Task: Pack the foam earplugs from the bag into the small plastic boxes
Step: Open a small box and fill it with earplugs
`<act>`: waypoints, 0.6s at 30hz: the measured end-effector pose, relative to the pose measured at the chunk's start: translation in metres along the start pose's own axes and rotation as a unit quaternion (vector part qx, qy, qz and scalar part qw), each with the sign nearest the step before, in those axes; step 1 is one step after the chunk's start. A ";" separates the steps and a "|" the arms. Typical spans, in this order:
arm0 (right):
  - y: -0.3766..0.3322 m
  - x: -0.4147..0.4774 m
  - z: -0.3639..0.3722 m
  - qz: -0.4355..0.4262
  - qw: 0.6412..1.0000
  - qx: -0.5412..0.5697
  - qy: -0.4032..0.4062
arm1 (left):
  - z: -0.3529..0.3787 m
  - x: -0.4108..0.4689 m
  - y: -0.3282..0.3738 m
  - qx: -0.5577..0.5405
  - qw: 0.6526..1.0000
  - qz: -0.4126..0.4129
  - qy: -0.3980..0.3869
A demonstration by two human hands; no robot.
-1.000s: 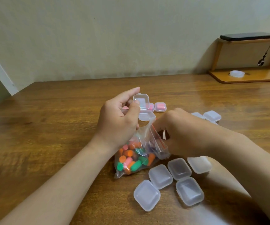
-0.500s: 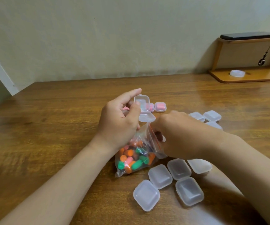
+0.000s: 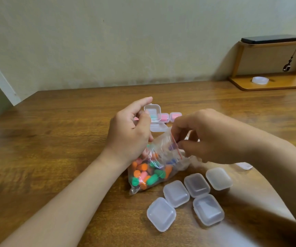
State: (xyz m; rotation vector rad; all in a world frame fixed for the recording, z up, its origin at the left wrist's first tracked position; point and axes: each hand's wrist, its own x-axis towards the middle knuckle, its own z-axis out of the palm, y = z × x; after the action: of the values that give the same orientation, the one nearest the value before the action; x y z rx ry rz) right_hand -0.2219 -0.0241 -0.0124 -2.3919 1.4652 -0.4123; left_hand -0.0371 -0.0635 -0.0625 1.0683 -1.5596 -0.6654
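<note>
Bare left hand is showing, with left forearm running uncovered to the near-left frame edge. Bare right hand is showing, with right forearm running uncovered to the near-right edge. Both wrists are showing plain skin; right hand is looking slightly blurred.

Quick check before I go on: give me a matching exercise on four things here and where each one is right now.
Things:
1 bag
2 open box
3 five clear boxes
4 dark flat device

Places:
A atop the wooden stand
B held in the left hand
C on the table, nearest the camera
D mouth pinched by the right hand

Pairs: 1-D, 2-B, 3-C, 4-A
</note>
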 end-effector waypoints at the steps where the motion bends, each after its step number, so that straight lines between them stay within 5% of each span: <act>1: 0.002 0.000 -0.002 -0.001 1.000 0.022 0.012 | 0.000 0.000 0.000 0.003 1.000 0.001 -0.001; 10: 0.003 -0.004 -0.009 -0.047 0.969 0.193 0.147 | -0.002 0.001 0.002 -0.015 0.999 0.028 -0.004; 18: 0.001 0.006 0.009 -0.071 0.965 0.164 0.191 | -0.002 0.002 0.002 -0.040 0.998 0.013 -0.035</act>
State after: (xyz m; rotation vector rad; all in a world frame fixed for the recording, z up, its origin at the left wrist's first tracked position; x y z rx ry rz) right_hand -0.2168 -0.0293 -0.0209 -2.2327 1.2448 -1.1121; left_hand -0.0355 -0.0641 -0.0596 0.9721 -1.5910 -0.7478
